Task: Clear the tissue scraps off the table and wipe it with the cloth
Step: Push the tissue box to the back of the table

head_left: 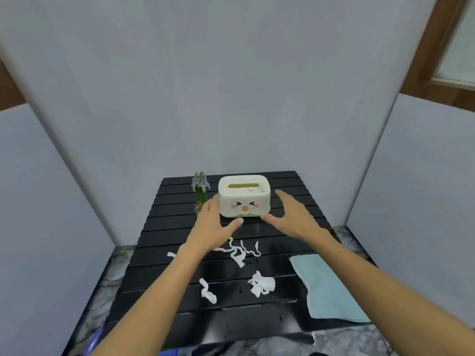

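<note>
White tissue scraps lie on the black slatted table (295,201): a tangle of thin strips (241,251) at the middle, a crumpled wad (262,283) nearer me, a twisted piece (207,291) to its left, and a small bit (171,254) beside my left forearm. A light blue cloth (329,289) lies flat at the table's right front. My left hand (216,224) and my right hand (293,214) are spread open on either side of a white tissue box (244,196) with a cartoon face. Fingers are at the box's sides; whether they touch it I cannot tell.
A small potted cactus (200,192) with a pale flower stands just left of the box, close to my left fingers. Grey panels wall in the table at the back and both sides. Marbled floor (359,340) shows around the table, and a blue object (96,337) sits at lower left.
</note>
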`<action>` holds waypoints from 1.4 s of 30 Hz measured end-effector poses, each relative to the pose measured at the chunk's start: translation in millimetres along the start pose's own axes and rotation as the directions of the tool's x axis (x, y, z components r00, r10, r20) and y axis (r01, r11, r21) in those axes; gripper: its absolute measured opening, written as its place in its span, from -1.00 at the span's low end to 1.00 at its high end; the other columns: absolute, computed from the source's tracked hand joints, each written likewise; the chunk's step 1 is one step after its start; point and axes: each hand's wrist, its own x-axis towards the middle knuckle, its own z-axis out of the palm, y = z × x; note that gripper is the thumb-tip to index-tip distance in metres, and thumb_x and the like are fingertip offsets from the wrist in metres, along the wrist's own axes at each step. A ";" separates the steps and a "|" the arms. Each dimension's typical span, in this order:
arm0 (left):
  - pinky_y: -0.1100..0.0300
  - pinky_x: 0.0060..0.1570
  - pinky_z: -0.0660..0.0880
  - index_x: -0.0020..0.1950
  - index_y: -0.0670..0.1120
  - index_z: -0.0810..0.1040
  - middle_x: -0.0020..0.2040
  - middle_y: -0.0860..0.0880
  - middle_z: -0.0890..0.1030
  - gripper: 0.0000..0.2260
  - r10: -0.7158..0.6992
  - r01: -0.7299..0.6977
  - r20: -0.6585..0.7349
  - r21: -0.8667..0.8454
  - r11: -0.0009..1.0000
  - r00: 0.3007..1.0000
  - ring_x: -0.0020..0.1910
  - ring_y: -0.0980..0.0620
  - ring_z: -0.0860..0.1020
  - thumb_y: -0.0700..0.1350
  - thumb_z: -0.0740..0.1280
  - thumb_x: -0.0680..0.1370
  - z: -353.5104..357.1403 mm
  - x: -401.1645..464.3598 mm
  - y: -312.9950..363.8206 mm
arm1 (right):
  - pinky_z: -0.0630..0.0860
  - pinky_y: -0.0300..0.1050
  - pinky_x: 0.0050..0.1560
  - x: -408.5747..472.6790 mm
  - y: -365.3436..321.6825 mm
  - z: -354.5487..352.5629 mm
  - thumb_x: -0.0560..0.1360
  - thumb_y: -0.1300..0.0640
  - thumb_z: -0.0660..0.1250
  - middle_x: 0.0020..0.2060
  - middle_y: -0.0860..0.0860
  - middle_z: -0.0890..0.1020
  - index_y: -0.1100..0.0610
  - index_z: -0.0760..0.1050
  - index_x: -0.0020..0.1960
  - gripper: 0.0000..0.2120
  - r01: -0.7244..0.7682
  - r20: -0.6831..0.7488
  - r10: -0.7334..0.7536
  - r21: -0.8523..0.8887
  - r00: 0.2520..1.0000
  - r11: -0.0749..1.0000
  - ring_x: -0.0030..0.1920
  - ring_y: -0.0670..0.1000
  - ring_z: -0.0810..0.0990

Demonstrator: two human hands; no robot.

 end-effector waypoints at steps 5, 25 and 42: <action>0.10 0.32 0.24 0.57 0.05 0.01 0.50 -0.03 0.21 -0.15 0.005 -0.008 -0.042 -0.058 0.998 0.999 0.46 -0.01 0.22 0.15 0.45 0.45 22.0 34.4 -16.8 | 0.27 0.12 0.46 33.3 14.3 17.7 0.38 -0.30 0.42 0.57 0.03 0.20 0.06 0.05 0.60 -0.02 -0.069 -0.010 0.070 0.102 0.997 0.992 0.53 0.08 0.21; 0.33 0.25 0.16 0.55 -0.18 0.09 0.45 -0.17 0.24 -0.17 -0.104 0.059 -0.264 -0.173 0.983 0.959 0.43 -0.04 0.25 0.01 0.49 0.46 95.7 86.5 -47.6 | 0.57 0.04 0.18 92.5 53.8 71.8 0.32 -0.23 0.50 0.19 -0.07 0.55 0.00 0.37 0.35 -0.30 -0.020 -0.130 0.076 0.384 0.989 0.923 0.17 -0.05 0.53; 0.22 0.14 0.35 0.47 -0.06 0.20 0.33 -0.07 0.32 -0.28 -0.032 0.002 -0.252 -0.117 0.993 0.967 0.27 0.00 0.40 0.06 0.50 0.44 125.1 138.2 -44.1 | 0.59 -0.02 0.15 131.1 101.2 58.8 0.36 -0.15 0.52 0.15 -0.11 0.58 -0.02 0.43 0.30 -0.41 0.054 -0.233 0.046 0.405 0.971 0.913 0.15 -0.10 0.56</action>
